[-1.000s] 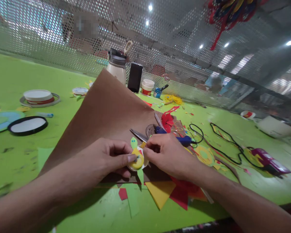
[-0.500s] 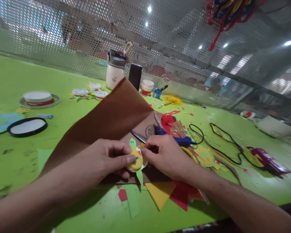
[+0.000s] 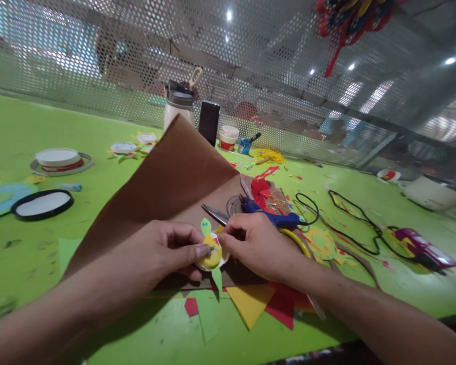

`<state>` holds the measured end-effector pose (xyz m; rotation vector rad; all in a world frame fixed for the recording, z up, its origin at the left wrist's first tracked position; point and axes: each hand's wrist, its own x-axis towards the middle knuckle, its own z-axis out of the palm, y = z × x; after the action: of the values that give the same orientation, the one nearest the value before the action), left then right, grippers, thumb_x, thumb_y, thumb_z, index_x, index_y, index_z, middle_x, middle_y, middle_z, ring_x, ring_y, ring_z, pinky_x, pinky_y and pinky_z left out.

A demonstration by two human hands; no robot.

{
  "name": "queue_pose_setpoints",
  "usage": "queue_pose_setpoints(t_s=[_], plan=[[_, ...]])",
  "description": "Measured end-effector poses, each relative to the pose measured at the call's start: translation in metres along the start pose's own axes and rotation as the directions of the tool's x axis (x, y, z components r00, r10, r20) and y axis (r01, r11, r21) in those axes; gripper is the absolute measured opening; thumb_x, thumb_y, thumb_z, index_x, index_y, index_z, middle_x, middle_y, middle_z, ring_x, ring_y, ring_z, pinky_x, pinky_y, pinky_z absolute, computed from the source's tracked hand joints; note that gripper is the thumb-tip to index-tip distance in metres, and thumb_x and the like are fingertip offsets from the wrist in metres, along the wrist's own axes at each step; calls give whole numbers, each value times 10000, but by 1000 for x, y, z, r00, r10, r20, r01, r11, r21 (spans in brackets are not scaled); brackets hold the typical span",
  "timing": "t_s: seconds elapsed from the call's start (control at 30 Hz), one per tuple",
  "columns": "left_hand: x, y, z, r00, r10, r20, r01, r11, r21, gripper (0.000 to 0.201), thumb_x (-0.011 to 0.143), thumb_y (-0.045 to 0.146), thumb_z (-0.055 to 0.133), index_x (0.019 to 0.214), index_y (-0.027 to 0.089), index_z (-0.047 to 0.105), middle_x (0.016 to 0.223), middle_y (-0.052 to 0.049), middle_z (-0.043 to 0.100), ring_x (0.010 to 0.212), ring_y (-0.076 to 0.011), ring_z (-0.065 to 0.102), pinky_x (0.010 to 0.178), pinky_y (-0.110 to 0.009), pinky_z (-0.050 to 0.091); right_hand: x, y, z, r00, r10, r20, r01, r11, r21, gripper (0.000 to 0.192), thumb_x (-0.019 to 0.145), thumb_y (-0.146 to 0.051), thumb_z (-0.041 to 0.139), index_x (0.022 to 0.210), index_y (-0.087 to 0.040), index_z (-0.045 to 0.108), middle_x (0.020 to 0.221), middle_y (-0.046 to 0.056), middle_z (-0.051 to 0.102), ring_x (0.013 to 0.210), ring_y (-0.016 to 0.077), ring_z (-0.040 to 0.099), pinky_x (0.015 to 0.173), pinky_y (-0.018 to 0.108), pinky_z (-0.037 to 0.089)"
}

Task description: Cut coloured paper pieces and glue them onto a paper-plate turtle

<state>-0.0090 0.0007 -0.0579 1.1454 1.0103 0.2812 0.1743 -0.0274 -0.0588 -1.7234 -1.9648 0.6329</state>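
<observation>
A small paper turtle (image 3: 213,258) has a green head with blue eyes, a green pointed tail, a yellow round piece and a white disc under it. My left hand (image 3: 175,248) is closed on its left side, thumb pressing the yellow piece. At the turtle's right edge, my right hand (image 3: 247,238) pinches with thumb and index finger beside a bit of yellow paper; its fingertips partly hide what they grip. Scissors (image 3: 215,214) with yellow handles lie behind my right hand, next to a blue glue gun (image 3: 285,220). Brown card (image 3: 167,172) lies beneath, one flap raised.
Yellow paper (image 3: 249,304), red and green scraps lie at the front. Behind stand a bottle (image 3: 178,111), a phone (image 3: 209,121), a paper cup (image 3: 228,138) and a blue jar (image 3: 244,146). Round paper pieces (image 3: 123,148) sit left; a black cord (image 3: 355,228) runs right.
The view has shifted slightly, and the raised brown flap now covers more of the bottle and round pieces. Both hands keep nearly the same hold at the turtle.
</observation>
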Motion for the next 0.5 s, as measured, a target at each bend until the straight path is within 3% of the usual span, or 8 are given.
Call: queue_pose_setpoints(t_s=[0.17, 0.5], plan=[[0, -2, -2, 1000, -2, 4, 2, 1000, 11, 190, 701, 338, 713, 807, 191, 655, 723, -16, 686, 718, -144, 637, 649, -224, 483, -1, 0, -3, 1000, 2, 18, -2, 1000, -18, 190, 790, -191, 554, 640, -134, 657, 588, 5, 633, 532, 84, 485, 513, 218, 319], [-1, 3, 1, 1000, 15, 3, -15, 1000, 22, 198, 700, 357, 728, 786, 191, 664, 653, 6, 668, 666, -115, 622, 596, -181, 445, -2, -5, -15, 999, -48, -2, 48, 998, -42, 220, 803, -303, 582, 721, -145, 710, 664, 30, 673, 583, 111, 539, 526, 237, 356]])
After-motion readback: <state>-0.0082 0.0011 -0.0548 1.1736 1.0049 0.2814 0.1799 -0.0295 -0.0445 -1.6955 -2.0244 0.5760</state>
